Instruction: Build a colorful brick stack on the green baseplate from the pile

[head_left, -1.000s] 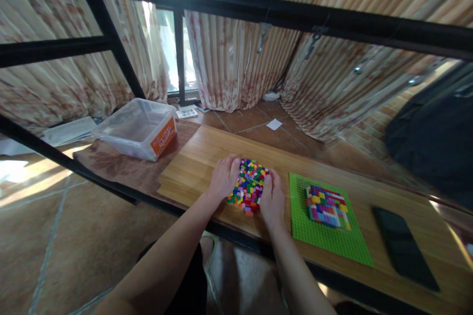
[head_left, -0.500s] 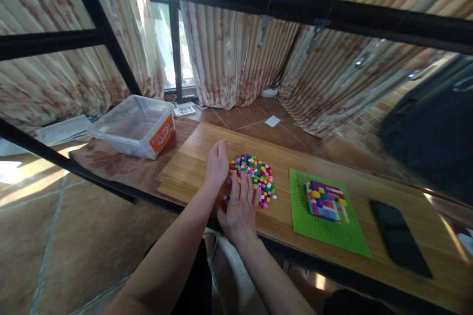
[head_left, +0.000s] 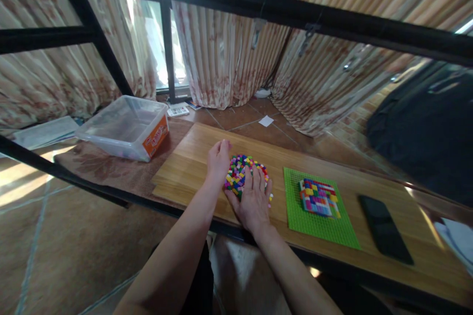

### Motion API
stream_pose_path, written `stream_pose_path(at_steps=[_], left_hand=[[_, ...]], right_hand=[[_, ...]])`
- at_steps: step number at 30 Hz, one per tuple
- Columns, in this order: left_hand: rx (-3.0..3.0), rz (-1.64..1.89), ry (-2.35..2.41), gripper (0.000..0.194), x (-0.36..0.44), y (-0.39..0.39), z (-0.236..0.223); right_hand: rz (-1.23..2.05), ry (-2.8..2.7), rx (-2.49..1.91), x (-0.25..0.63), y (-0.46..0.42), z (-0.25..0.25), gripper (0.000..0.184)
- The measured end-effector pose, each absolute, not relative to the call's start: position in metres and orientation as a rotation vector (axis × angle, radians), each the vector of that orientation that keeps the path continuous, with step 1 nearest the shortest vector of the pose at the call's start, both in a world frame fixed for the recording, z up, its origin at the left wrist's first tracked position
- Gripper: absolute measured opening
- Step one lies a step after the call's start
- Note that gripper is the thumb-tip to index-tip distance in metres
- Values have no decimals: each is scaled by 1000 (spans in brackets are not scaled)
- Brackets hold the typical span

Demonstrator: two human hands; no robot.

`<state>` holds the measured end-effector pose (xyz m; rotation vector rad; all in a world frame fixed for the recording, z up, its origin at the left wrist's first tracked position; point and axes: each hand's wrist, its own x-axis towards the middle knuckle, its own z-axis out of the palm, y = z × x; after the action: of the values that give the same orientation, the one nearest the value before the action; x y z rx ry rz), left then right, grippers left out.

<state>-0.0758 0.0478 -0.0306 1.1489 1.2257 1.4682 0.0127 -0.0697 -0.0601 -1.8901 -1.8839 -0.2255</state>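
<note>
A pile of small multicoloured toy bricks [head_left: 236,174] lies on a wooden board [head_left: 185,167]. Along the pile's left side my left hand [head_left: 219,158] stands on edge, fingers stretched out and holding nothing that shows. My right hand [head_left: 254,199] rests palm down over the near right part of the pile, its fingers spread and covering some of the bricks. Further right on the board is a green baseplate [head_left: 295,216], bearing a built block of mixed-colour bricks [head_left: 318,198].
A clear plastic box [head_left: 121,130] with an orange label stands left of the board on a brown cloth [head_left: 107,172]. A black phone-like slab [head_left: 384,229] lies right of the baseplate. Black metal bars [head_left: 221,0] cross above. Papers [head_left: 456,236] sit at the far right.
My right hand has moved right and slightly away from my left hand, over the pile's right side. More bricks show between the hands. The view has shifted slightly.
</note>
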Motion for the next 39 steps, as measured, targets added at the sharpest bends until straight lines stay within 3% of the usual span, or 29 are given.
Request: stream_pose_path(at_steps=[5, 11, 15, 21, 39], left_hand=[[1091, 1437, 1149, 33, -64, 41, -12], [1071, 1420, 1112, 24, -53, 41, -5], [1106, 1387, 1063, 19, -40, 38, -8], [1296, 1327, 1050, 18, -29, 33, -15], [1703, 1136, 1105, 18, -20, 26, -17]], right_hand=[[-201, -1933, -1793, 54, -90, -47, 70], [-127, -1893, -1755, 114, -116, -37, 36], [-8, -1863, -1720, 119, -122, -43, 26], [156, -1739, -1682, 102, -127, -60, 21], [160, -1714, -1748, 96, -120, -57, 17]])
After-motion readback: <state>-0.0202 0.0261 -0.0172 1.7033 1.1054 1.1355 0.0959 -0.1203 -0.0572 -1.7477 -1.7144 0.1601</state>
